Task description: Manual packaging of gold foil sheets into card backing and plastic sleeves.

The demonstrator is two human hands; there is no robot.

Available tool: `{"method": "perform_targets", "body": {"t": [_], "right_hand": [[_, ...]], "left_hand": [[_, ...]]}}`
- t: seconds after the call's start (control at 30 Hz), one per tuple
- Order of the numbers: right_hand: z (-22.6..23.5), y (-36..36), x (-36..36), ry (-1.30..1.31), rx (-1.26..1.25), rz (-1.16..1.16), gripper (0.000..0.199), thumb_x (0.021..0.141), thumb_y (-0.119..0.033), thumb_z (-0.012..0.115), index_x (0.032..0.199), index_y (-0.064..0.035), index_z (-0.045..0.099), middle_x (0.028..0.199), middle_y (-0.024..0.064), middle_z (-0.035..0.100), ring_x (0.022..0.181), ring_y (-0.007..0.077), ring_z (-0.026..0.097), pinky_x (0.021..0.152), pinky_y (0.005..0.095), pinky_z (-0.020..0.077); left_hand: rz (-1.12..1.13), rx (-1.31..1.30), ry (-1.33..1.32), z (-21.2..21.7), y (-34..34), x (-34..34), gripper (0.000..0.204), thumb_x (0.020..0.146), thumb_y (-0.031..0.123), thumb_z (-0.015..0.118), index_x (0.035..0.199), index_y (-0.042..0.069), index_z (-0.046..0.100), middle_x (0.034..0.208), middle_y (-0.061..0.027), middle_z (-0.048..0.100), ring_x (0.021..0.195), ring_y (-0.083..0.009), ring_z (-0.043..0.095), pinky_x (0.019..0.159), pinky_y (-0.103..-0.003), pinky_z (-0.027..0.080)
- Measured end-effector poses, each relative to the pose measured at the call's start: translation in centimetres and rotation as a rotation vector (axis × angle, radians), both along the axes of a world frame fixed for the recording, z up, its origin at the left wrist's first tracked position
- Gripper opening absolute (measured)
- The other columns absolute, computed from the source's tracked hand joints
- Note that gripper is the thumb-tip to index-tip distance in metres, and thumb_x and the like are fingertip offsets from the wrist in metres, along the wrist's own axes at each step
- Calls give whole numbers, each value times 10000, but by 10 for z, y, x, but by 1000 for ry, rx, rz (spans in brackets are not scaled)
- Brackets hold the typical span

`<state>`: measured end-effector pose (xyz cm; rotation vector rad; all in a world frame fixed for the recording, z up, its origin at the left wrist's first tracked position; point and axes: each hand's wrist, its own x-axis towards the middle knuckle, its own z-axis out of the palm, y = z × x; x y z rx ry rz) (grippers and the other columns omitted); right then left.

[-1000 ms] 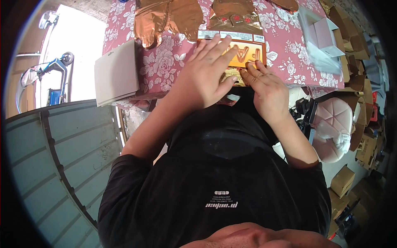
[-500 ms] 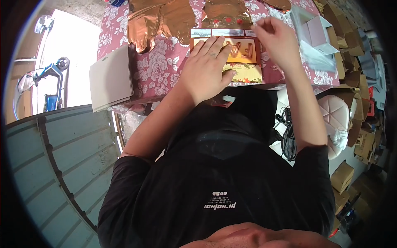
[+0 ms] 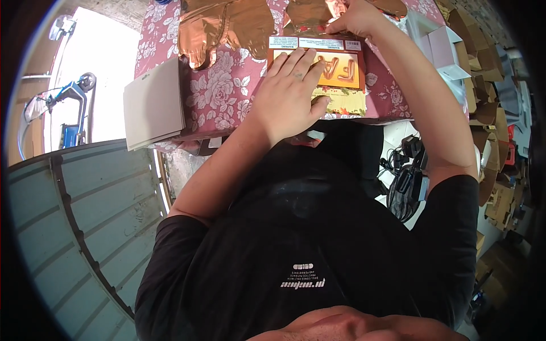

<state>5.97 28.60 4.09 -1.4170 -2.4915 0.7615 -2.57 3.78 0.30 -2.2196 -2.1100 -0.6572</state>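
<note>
My left hand [image 3: 290, 94] lies flat, fingers stretched, on a flat package [image 3: 343, 79] printed in orange and yellow with balloon-like letters, near the table's front edge. Part of the print is hidden beneath it. Beyond the package, my right hand [image 3: 359, 21] reaches to the far side and grips a shiny copper foil balloon [image 3: 335, 8]. Its thumb points left, while the fingertips are partly hidden at the upper edge of the picture. Another flat copper foil balloon [image 3: 224, 28] is spread out at the far left of the package.
A stack of pale cardboard sheets [image 3: 153, 105] stands at the table's left end. The cloth [image 3: 213, 94] is dark pink with white flowers. To the right are a white open box [image 3: 445, 54] with clear plastic and many brown cartons [image 3: 483, 51]. Black cables [image 3: 404, 190] hang below.
My right hand has moved away from beside the package, farther forward onto the copper foil, the arm stretching out. My left hand stays on the package; the view has shifted slightly.
</note>
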Motion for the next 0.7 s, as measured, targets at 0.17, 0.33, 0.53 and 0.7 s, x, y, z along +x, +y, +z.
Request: {"method": "perform_targets", "body": {"t": [0.17,0.33,0.53,0.7], "right_hand": [[14,12,7,53,-222,215,431,645,-191,996,957,3,770,876,151,773,769,264,728,732,399,584],[24,-10,27,207,-245,474,434,832,-85,825,1251,-30,723,972,182,779,837,286,744,804,407,579],[-27,-24,75,410,-10,408,261,910,109,675,1134,-5,745,1076,84,777,976,186,738,866,305,589],[-47,-33,90,428,523,666,331,780,141,701,1044,-37,791,1058,98,809,1072,267,770,905,362,622]], "left_hand": [[6,19,-9,-4,0,-2,653,974,434,638,1488,37,575,1587,-209,518,1526,-340,418,1296,-472,253],[13,11,-16,-7,-1,-3,663,977,446,637,1496,38,569,1601,-205,506,1539,-336,402,1300,-469,247],[-28,43,-27,-9,3,-7,612,974,469,642,1444,79,629,1567,-189,543,1511,-346,434,1298,-471,262],[-134,43,-212,4,3,-17,346,896,359,753,1166,145,779,1169,-182,723,1216,-385,631,1176,-490,422]]}}
